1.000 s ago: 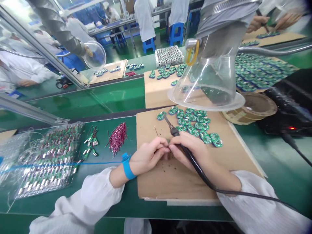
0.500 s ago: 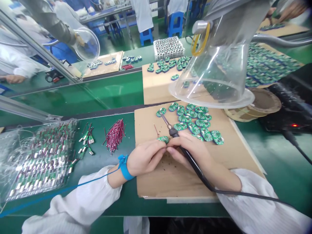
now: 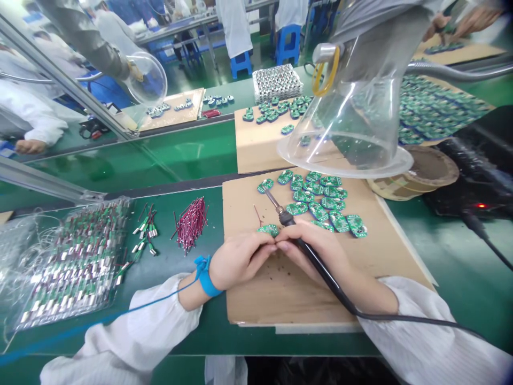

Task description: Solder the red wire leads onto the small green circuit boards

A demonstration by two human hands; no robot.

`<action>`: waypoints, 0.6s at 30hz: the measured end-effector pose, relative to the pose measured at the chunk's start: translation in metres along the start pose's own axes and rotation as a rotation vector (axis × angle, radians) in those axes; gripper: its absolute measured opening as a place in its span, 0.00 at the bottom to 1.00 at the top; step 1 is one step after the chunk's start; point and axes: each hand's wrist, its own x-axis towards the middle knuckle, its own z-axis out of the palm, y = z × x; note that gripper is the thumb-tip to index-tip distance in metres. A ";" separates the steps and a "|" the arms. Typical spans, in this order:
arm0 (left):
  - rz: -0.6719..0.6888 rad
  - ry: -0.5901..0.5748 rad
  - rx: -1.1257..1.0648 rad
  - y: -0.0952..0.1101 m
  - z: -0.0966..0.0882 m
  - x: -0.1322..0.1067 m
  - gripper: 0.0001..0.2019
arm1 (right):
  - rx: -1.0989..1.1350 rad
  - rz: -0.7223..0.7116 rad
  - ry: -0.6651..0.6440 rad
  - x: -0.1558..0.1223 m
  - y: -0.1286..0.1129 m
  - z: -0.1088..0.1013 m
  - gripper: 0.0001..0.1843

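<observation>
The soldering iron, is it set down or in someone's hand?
In hand: the soldering iron slants through the right hand, metal tip pointing away from the person. Whether it is hot, I cannot tell.

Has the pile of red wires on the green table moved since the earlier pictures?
No. Judged against the left edge of the cardboard sheet, the pile of red wires shows no visible shift; only the camera view differs slightly.
</observation>
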 end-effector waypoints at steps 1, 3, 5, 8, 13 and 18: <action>0.003 -0.004 -0.008 0.000 0.000 0.000 0.03 | 0.005 0.008 0.000 0.000 0.000 0.000 0.05; -0.028 -0.004 -0.052 0.001 0.000 -0.001 0.03 | 0.024 0.031 -0.006 0.000 -0.001 0.000 0.05; -0.080 -0.005 -0.120 0.002 0.001 -0.002 0.03 | 0.041 0.040 -0.012 0.000 -0.001 0.000 0.05; -0.129 -0.002 -0.225 0.002 0.004 -0.003 0.03 | 0.042 0.036 -0.003 0.001 -0.001 0.000 0.07; -0.203 -0.014 -0.334 0.002 0.006 -0.005 0.03 | 0.000 0.027 0.030 0.003 -0.001 0.000 0.09; -0.251 -0.043 -0.443 0.003 0.006 -0.004 0.04 | -0.006 0.005 0.030 0.004 -0.002 -0.001 0.09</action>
